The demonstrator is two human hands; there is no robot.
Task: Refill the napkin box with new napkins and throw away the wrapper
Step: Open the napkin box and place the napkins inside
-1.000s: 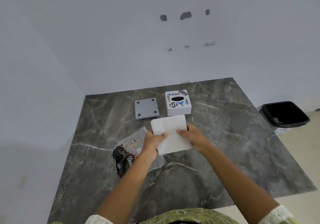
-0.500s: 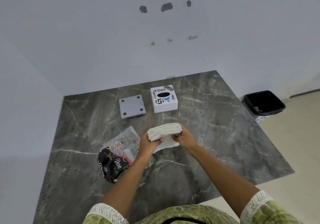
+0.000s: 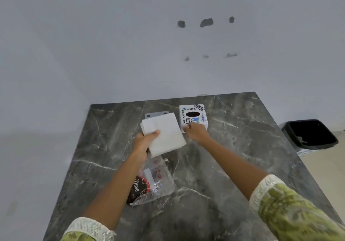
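**Napkins held over the table, box touched at its near edge**

A thick white stack of napkins (image 3: 163,134) is held above the dark marbled table (image 3: 233,166) by the left hand (image 3: 144,142), with the thumb laid on top and the fingers hidden beneath. The stack is square, soft-edged and slightly fanned at its left corner, where separate layers can be seen. It is tilted toward the camera.

The box (image 3: 193,116) is white and cube-like, set near the far edge of the table, with a dark oval slot on top and stickers around it, one reading "Dart". Its near left corner is met by the right hand (image 3: 196,133), whose fingers are curled; whether the box is gripped or only touched cannot be told, as the fingertips are blurred.

A grey plate (image 3: 155,114) with dark dots at its corners is mostly covered by the stack, so only its far strip is seen. The wrapper (image 3: 155,186), clear with a dark printed part, lies on the table under the left forearm and is partly hidden by it. A black bin (image 3: 309,135) stands on the floor to the right of the table.
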